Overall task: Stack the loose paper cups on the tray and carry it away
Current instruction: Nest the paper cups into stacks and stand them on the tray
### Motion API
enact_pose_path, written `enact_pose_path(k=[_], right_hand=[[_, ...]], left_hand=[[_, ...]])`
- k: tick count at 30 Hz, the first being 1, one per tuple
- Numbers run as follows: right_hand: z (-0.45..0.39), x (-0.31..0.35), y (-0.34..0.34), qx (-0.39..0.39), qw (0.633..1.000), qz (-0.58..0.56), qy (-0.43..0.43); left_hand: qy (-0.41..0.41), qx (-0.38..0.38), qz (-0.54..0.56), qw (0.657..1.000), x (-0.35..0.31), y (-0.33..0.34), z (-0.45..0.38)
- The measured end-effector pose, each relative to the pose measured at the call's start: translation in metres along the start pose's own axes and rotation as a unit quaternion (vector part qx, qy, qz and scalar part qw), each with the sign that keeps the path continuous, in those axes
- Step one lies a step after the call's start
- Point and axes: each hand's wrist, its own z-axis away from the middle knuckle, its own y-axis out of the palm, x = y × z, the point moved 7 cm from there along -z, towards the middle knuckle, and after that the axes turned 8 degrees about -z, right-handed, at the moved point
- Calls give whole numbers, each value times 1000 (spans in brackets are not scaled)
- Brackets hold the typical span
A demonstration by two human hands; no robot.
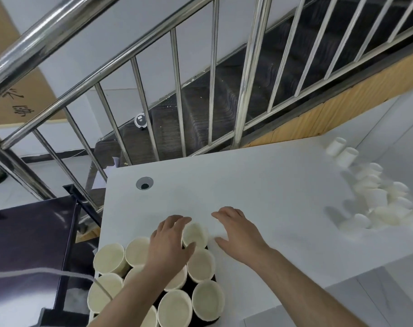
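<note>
I have the left hand [170, 241] at the near-left corner of the white table [259, 185]. Its fingers and thumb curl round the rim of one upright paper cup [196, 234], the farthest cup of the group on the tray. The right hand [236, 230] holds nothing. Its fingers are spread and relaxed, low over the bare tabletop just beside that cup; whether they touch the surface I cannot tell.

The dark tray [210, 279] sits at the near-left corner and shows only in the gaps between the cups. Upright cups [200, 264] stand on it rim to rim, mouths up. I cannot tell whether each is a single cup or a stack.

The loose cups [375, 197] lie tumbled in a heap at the right edge of the table, well apart from the tray.

Step in hand, as I judge it: seating the gripped cup on the tray. The task is in its early part, since the heap is untouched and the tray has not been lifted.

The next move calls for releasing the gripped cup without tipping its neighbours, then sending the right hand across the table to the heap. The tumbled cups are light and will roll, so each should be taken by its wall and turned mouth up before nesting.
</note>
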Motion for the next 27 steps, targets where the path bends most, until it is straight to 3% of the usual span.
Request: enact_pose_path(k=[8, 18, 27], right_hand=[[74, -76, -74, -50, 998, 18, 16], [165, -209, -144, -89, 993, 23, 80], [179, -305, -182, -104, 984, 13, 145]], left_hand=[[49, -26, 29, 998, -118, 12, -2], [107, 4, 57, 993, -273, 74, -4], [149, 45, 46, 987, -351, 120, -47]])
